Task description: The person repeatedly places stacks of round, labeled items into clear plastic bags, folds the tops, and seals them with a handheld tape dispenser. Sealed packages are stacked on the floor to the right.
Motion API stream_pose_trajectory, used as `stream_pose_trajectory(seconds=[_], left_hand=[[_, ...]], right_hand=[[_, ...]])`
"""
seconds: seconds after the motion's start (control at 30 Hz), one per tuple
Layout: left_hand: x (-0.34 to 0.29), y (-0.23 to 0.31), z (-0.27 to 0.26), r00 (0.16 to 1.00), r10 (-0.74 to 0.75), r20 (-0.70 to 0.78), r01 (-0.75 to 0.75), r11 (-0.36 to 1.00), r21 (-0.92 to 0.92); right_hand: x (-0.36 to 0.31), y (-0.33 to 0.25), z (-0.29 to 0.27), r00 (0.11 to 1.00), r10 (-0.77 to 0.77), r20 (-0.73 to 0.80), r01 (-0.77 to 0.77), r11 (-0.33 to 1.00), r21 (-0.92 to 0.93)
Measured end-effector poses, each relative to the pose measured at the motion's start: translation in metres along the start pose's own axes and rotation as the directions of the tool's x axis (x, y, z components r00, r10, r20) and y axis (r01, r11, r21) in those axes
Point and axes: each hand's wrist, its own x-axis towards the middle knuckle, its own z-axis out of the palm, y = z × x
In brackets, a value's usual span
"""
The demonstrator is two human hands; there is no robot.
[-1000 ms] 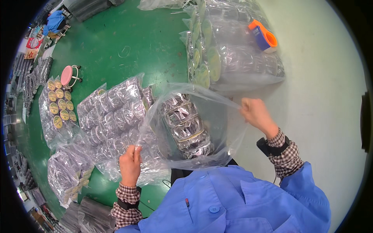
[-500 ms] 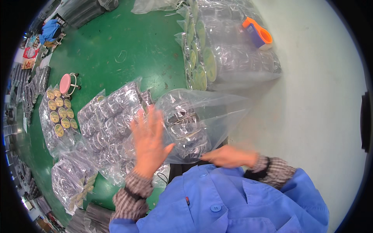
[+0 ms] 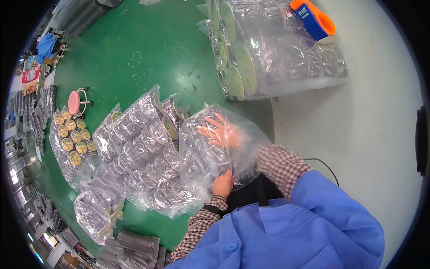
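Right hand (image 3: pixel 223 133) moved forward, clear bag (image 3: pixel 190 145) creased, glossy

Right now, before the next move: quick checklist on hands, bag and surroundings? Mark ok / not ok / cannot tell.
1. Right hand at the bundle, fingers spread: ok.
2. Left hand at the near end of the clear bag: ok.
3. Left hand's grip firm: cannot tell, fingers curled but their hold is unclear.
4. Visible gap between the clear bag and the bagged bundles to its left: not ok, none shows.
5. Orange-and-blue tool away from both hands: ok, on the wrapped stack.
6. Black cable clear of both hands: ok.
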Motion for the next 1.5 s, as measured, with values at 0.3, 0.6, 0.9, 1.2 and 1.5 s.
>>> stream_pose_trajectory(seconds=[0.3,0.6,0.9,1.2,1.5], left_hand=[[-0.012,0.012,0.014,0.975,0.210,0.065,-0.219,0.898,0.381],[-0.004,0.010,0.006,0.920,0.003,0.392,-0.180,0.892,0.415],[0.065,0.012,-0.144,0.830,0.179,0.528,-0.146,0.984,-0.103],[0.243,0.047,-0.161,0.693,0.475,0.543,-0.712,0.571,0.409],[0.091,-0.048,-0.165,0.436,0.490,0.755,-0.838,0.526,0.143]], right_hand=[[-0.134,-0.028,-0.029,0.491,0.799,0.349,-0.717,0.143,0.682],[-0.115,-0.152,-0.170,0.463,0.870,0.171,-0.539,0.123,0.834],[-0.118,-0.199,0.019,0.747,0.642,0.169,-0.663,0.739,0.122],[-0.138,-0.226,0.029,0.665,0.735,0.131,-0.746,0.650,0.145],[-0.175,-0.222,-0.011,0.649,0.602,0.466,-0.739,0.644,0.196]])
